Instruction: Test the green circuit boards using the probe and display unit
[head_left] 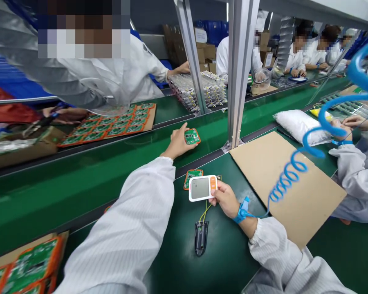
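My left hand (179, 143) reaches out over the green conveyor belt, its fingers closed on the edges of a green circuit board (192, 136) with an orange rim. In my right hand (225, 198) is a white handheld device (203, 188) with a grey screen and orange buttons, gripped at its right end. Partly behind that device, a second circuit board (190, 176) lies on the green table. Yellow wires run down from near the device to a black battery holder (200, 238) on the tabletop. A blue wrist strap (243, 210) circles my right wrist.
Brown cardboard (288, 183) lies to the right, crossed by a coiled blue cord (290, 175). A metal post (241, 73) rises beside the belt (135, 157). Circuit boards stand at lower left (33, 261) and across the belt (113, 122). Co-workers sit opposite and at right.
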The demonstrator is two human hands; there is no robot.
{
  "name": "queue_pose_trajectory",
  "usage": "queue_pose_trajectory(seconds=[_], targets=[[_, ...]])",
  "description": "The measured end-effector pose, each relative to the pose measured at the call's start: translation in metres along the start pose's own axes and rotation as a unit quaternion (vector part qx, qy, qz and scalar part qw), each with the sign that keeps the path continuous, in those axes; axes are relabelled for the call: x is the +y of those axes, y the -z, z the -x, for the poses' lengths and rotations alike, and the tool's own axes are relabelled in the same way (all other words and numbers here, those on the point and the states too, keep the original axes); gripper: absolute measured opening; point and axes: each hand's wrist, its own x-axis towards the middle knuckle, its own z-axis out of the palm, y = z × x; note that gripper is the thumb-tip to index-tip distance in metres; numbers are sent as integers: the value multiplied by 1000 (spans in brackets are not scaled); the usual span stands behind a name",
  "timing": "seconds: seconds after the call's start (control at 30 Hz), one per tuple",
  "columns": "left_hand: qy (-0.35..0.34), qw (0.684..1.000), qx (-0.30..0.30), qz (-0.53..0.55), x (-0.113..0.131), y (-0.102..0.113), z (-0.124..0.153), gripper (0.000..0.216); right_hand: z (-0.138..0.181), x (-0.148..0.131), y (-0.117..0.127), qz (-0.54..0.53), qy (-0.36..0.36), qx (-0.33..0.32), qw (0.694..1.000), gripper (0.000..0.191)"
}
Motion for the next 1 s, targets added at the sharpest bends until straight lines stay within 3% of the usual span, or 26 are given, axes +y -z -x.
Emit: queue_pose_trajectory(seconds=[0.1,0.2,0.3,0.4,0.53,0.67,0.8,1.0], targets=[[-56,997,15,-47,29,28,22,106,-1,-1,0,-18,10,-1,1000,25],[-62,995,-8,-83,58,56,60,106,-1,-4,1,-29,14,9,999,25],[0,994,-50,-93,82,76,112,102,0,-8,1,-26,25,13,999,24],[82,988,-96,-86,99,82,169,99,1,-11,0,-21,34,23,999,27],[116,980,-155,-43,111,65,237,96,3,-15,-2,0,39,53,998,30],[138,976,-163,39,114,41,275,94,6,-17,-4,26,36,54,998,29],[161,960,-76,215,124,23,276,72,8,-12,-6,34,34,57,997,40],[193,870,33,452,160,-8,254,45,8,-4,-7,37,33,106,993,45]])
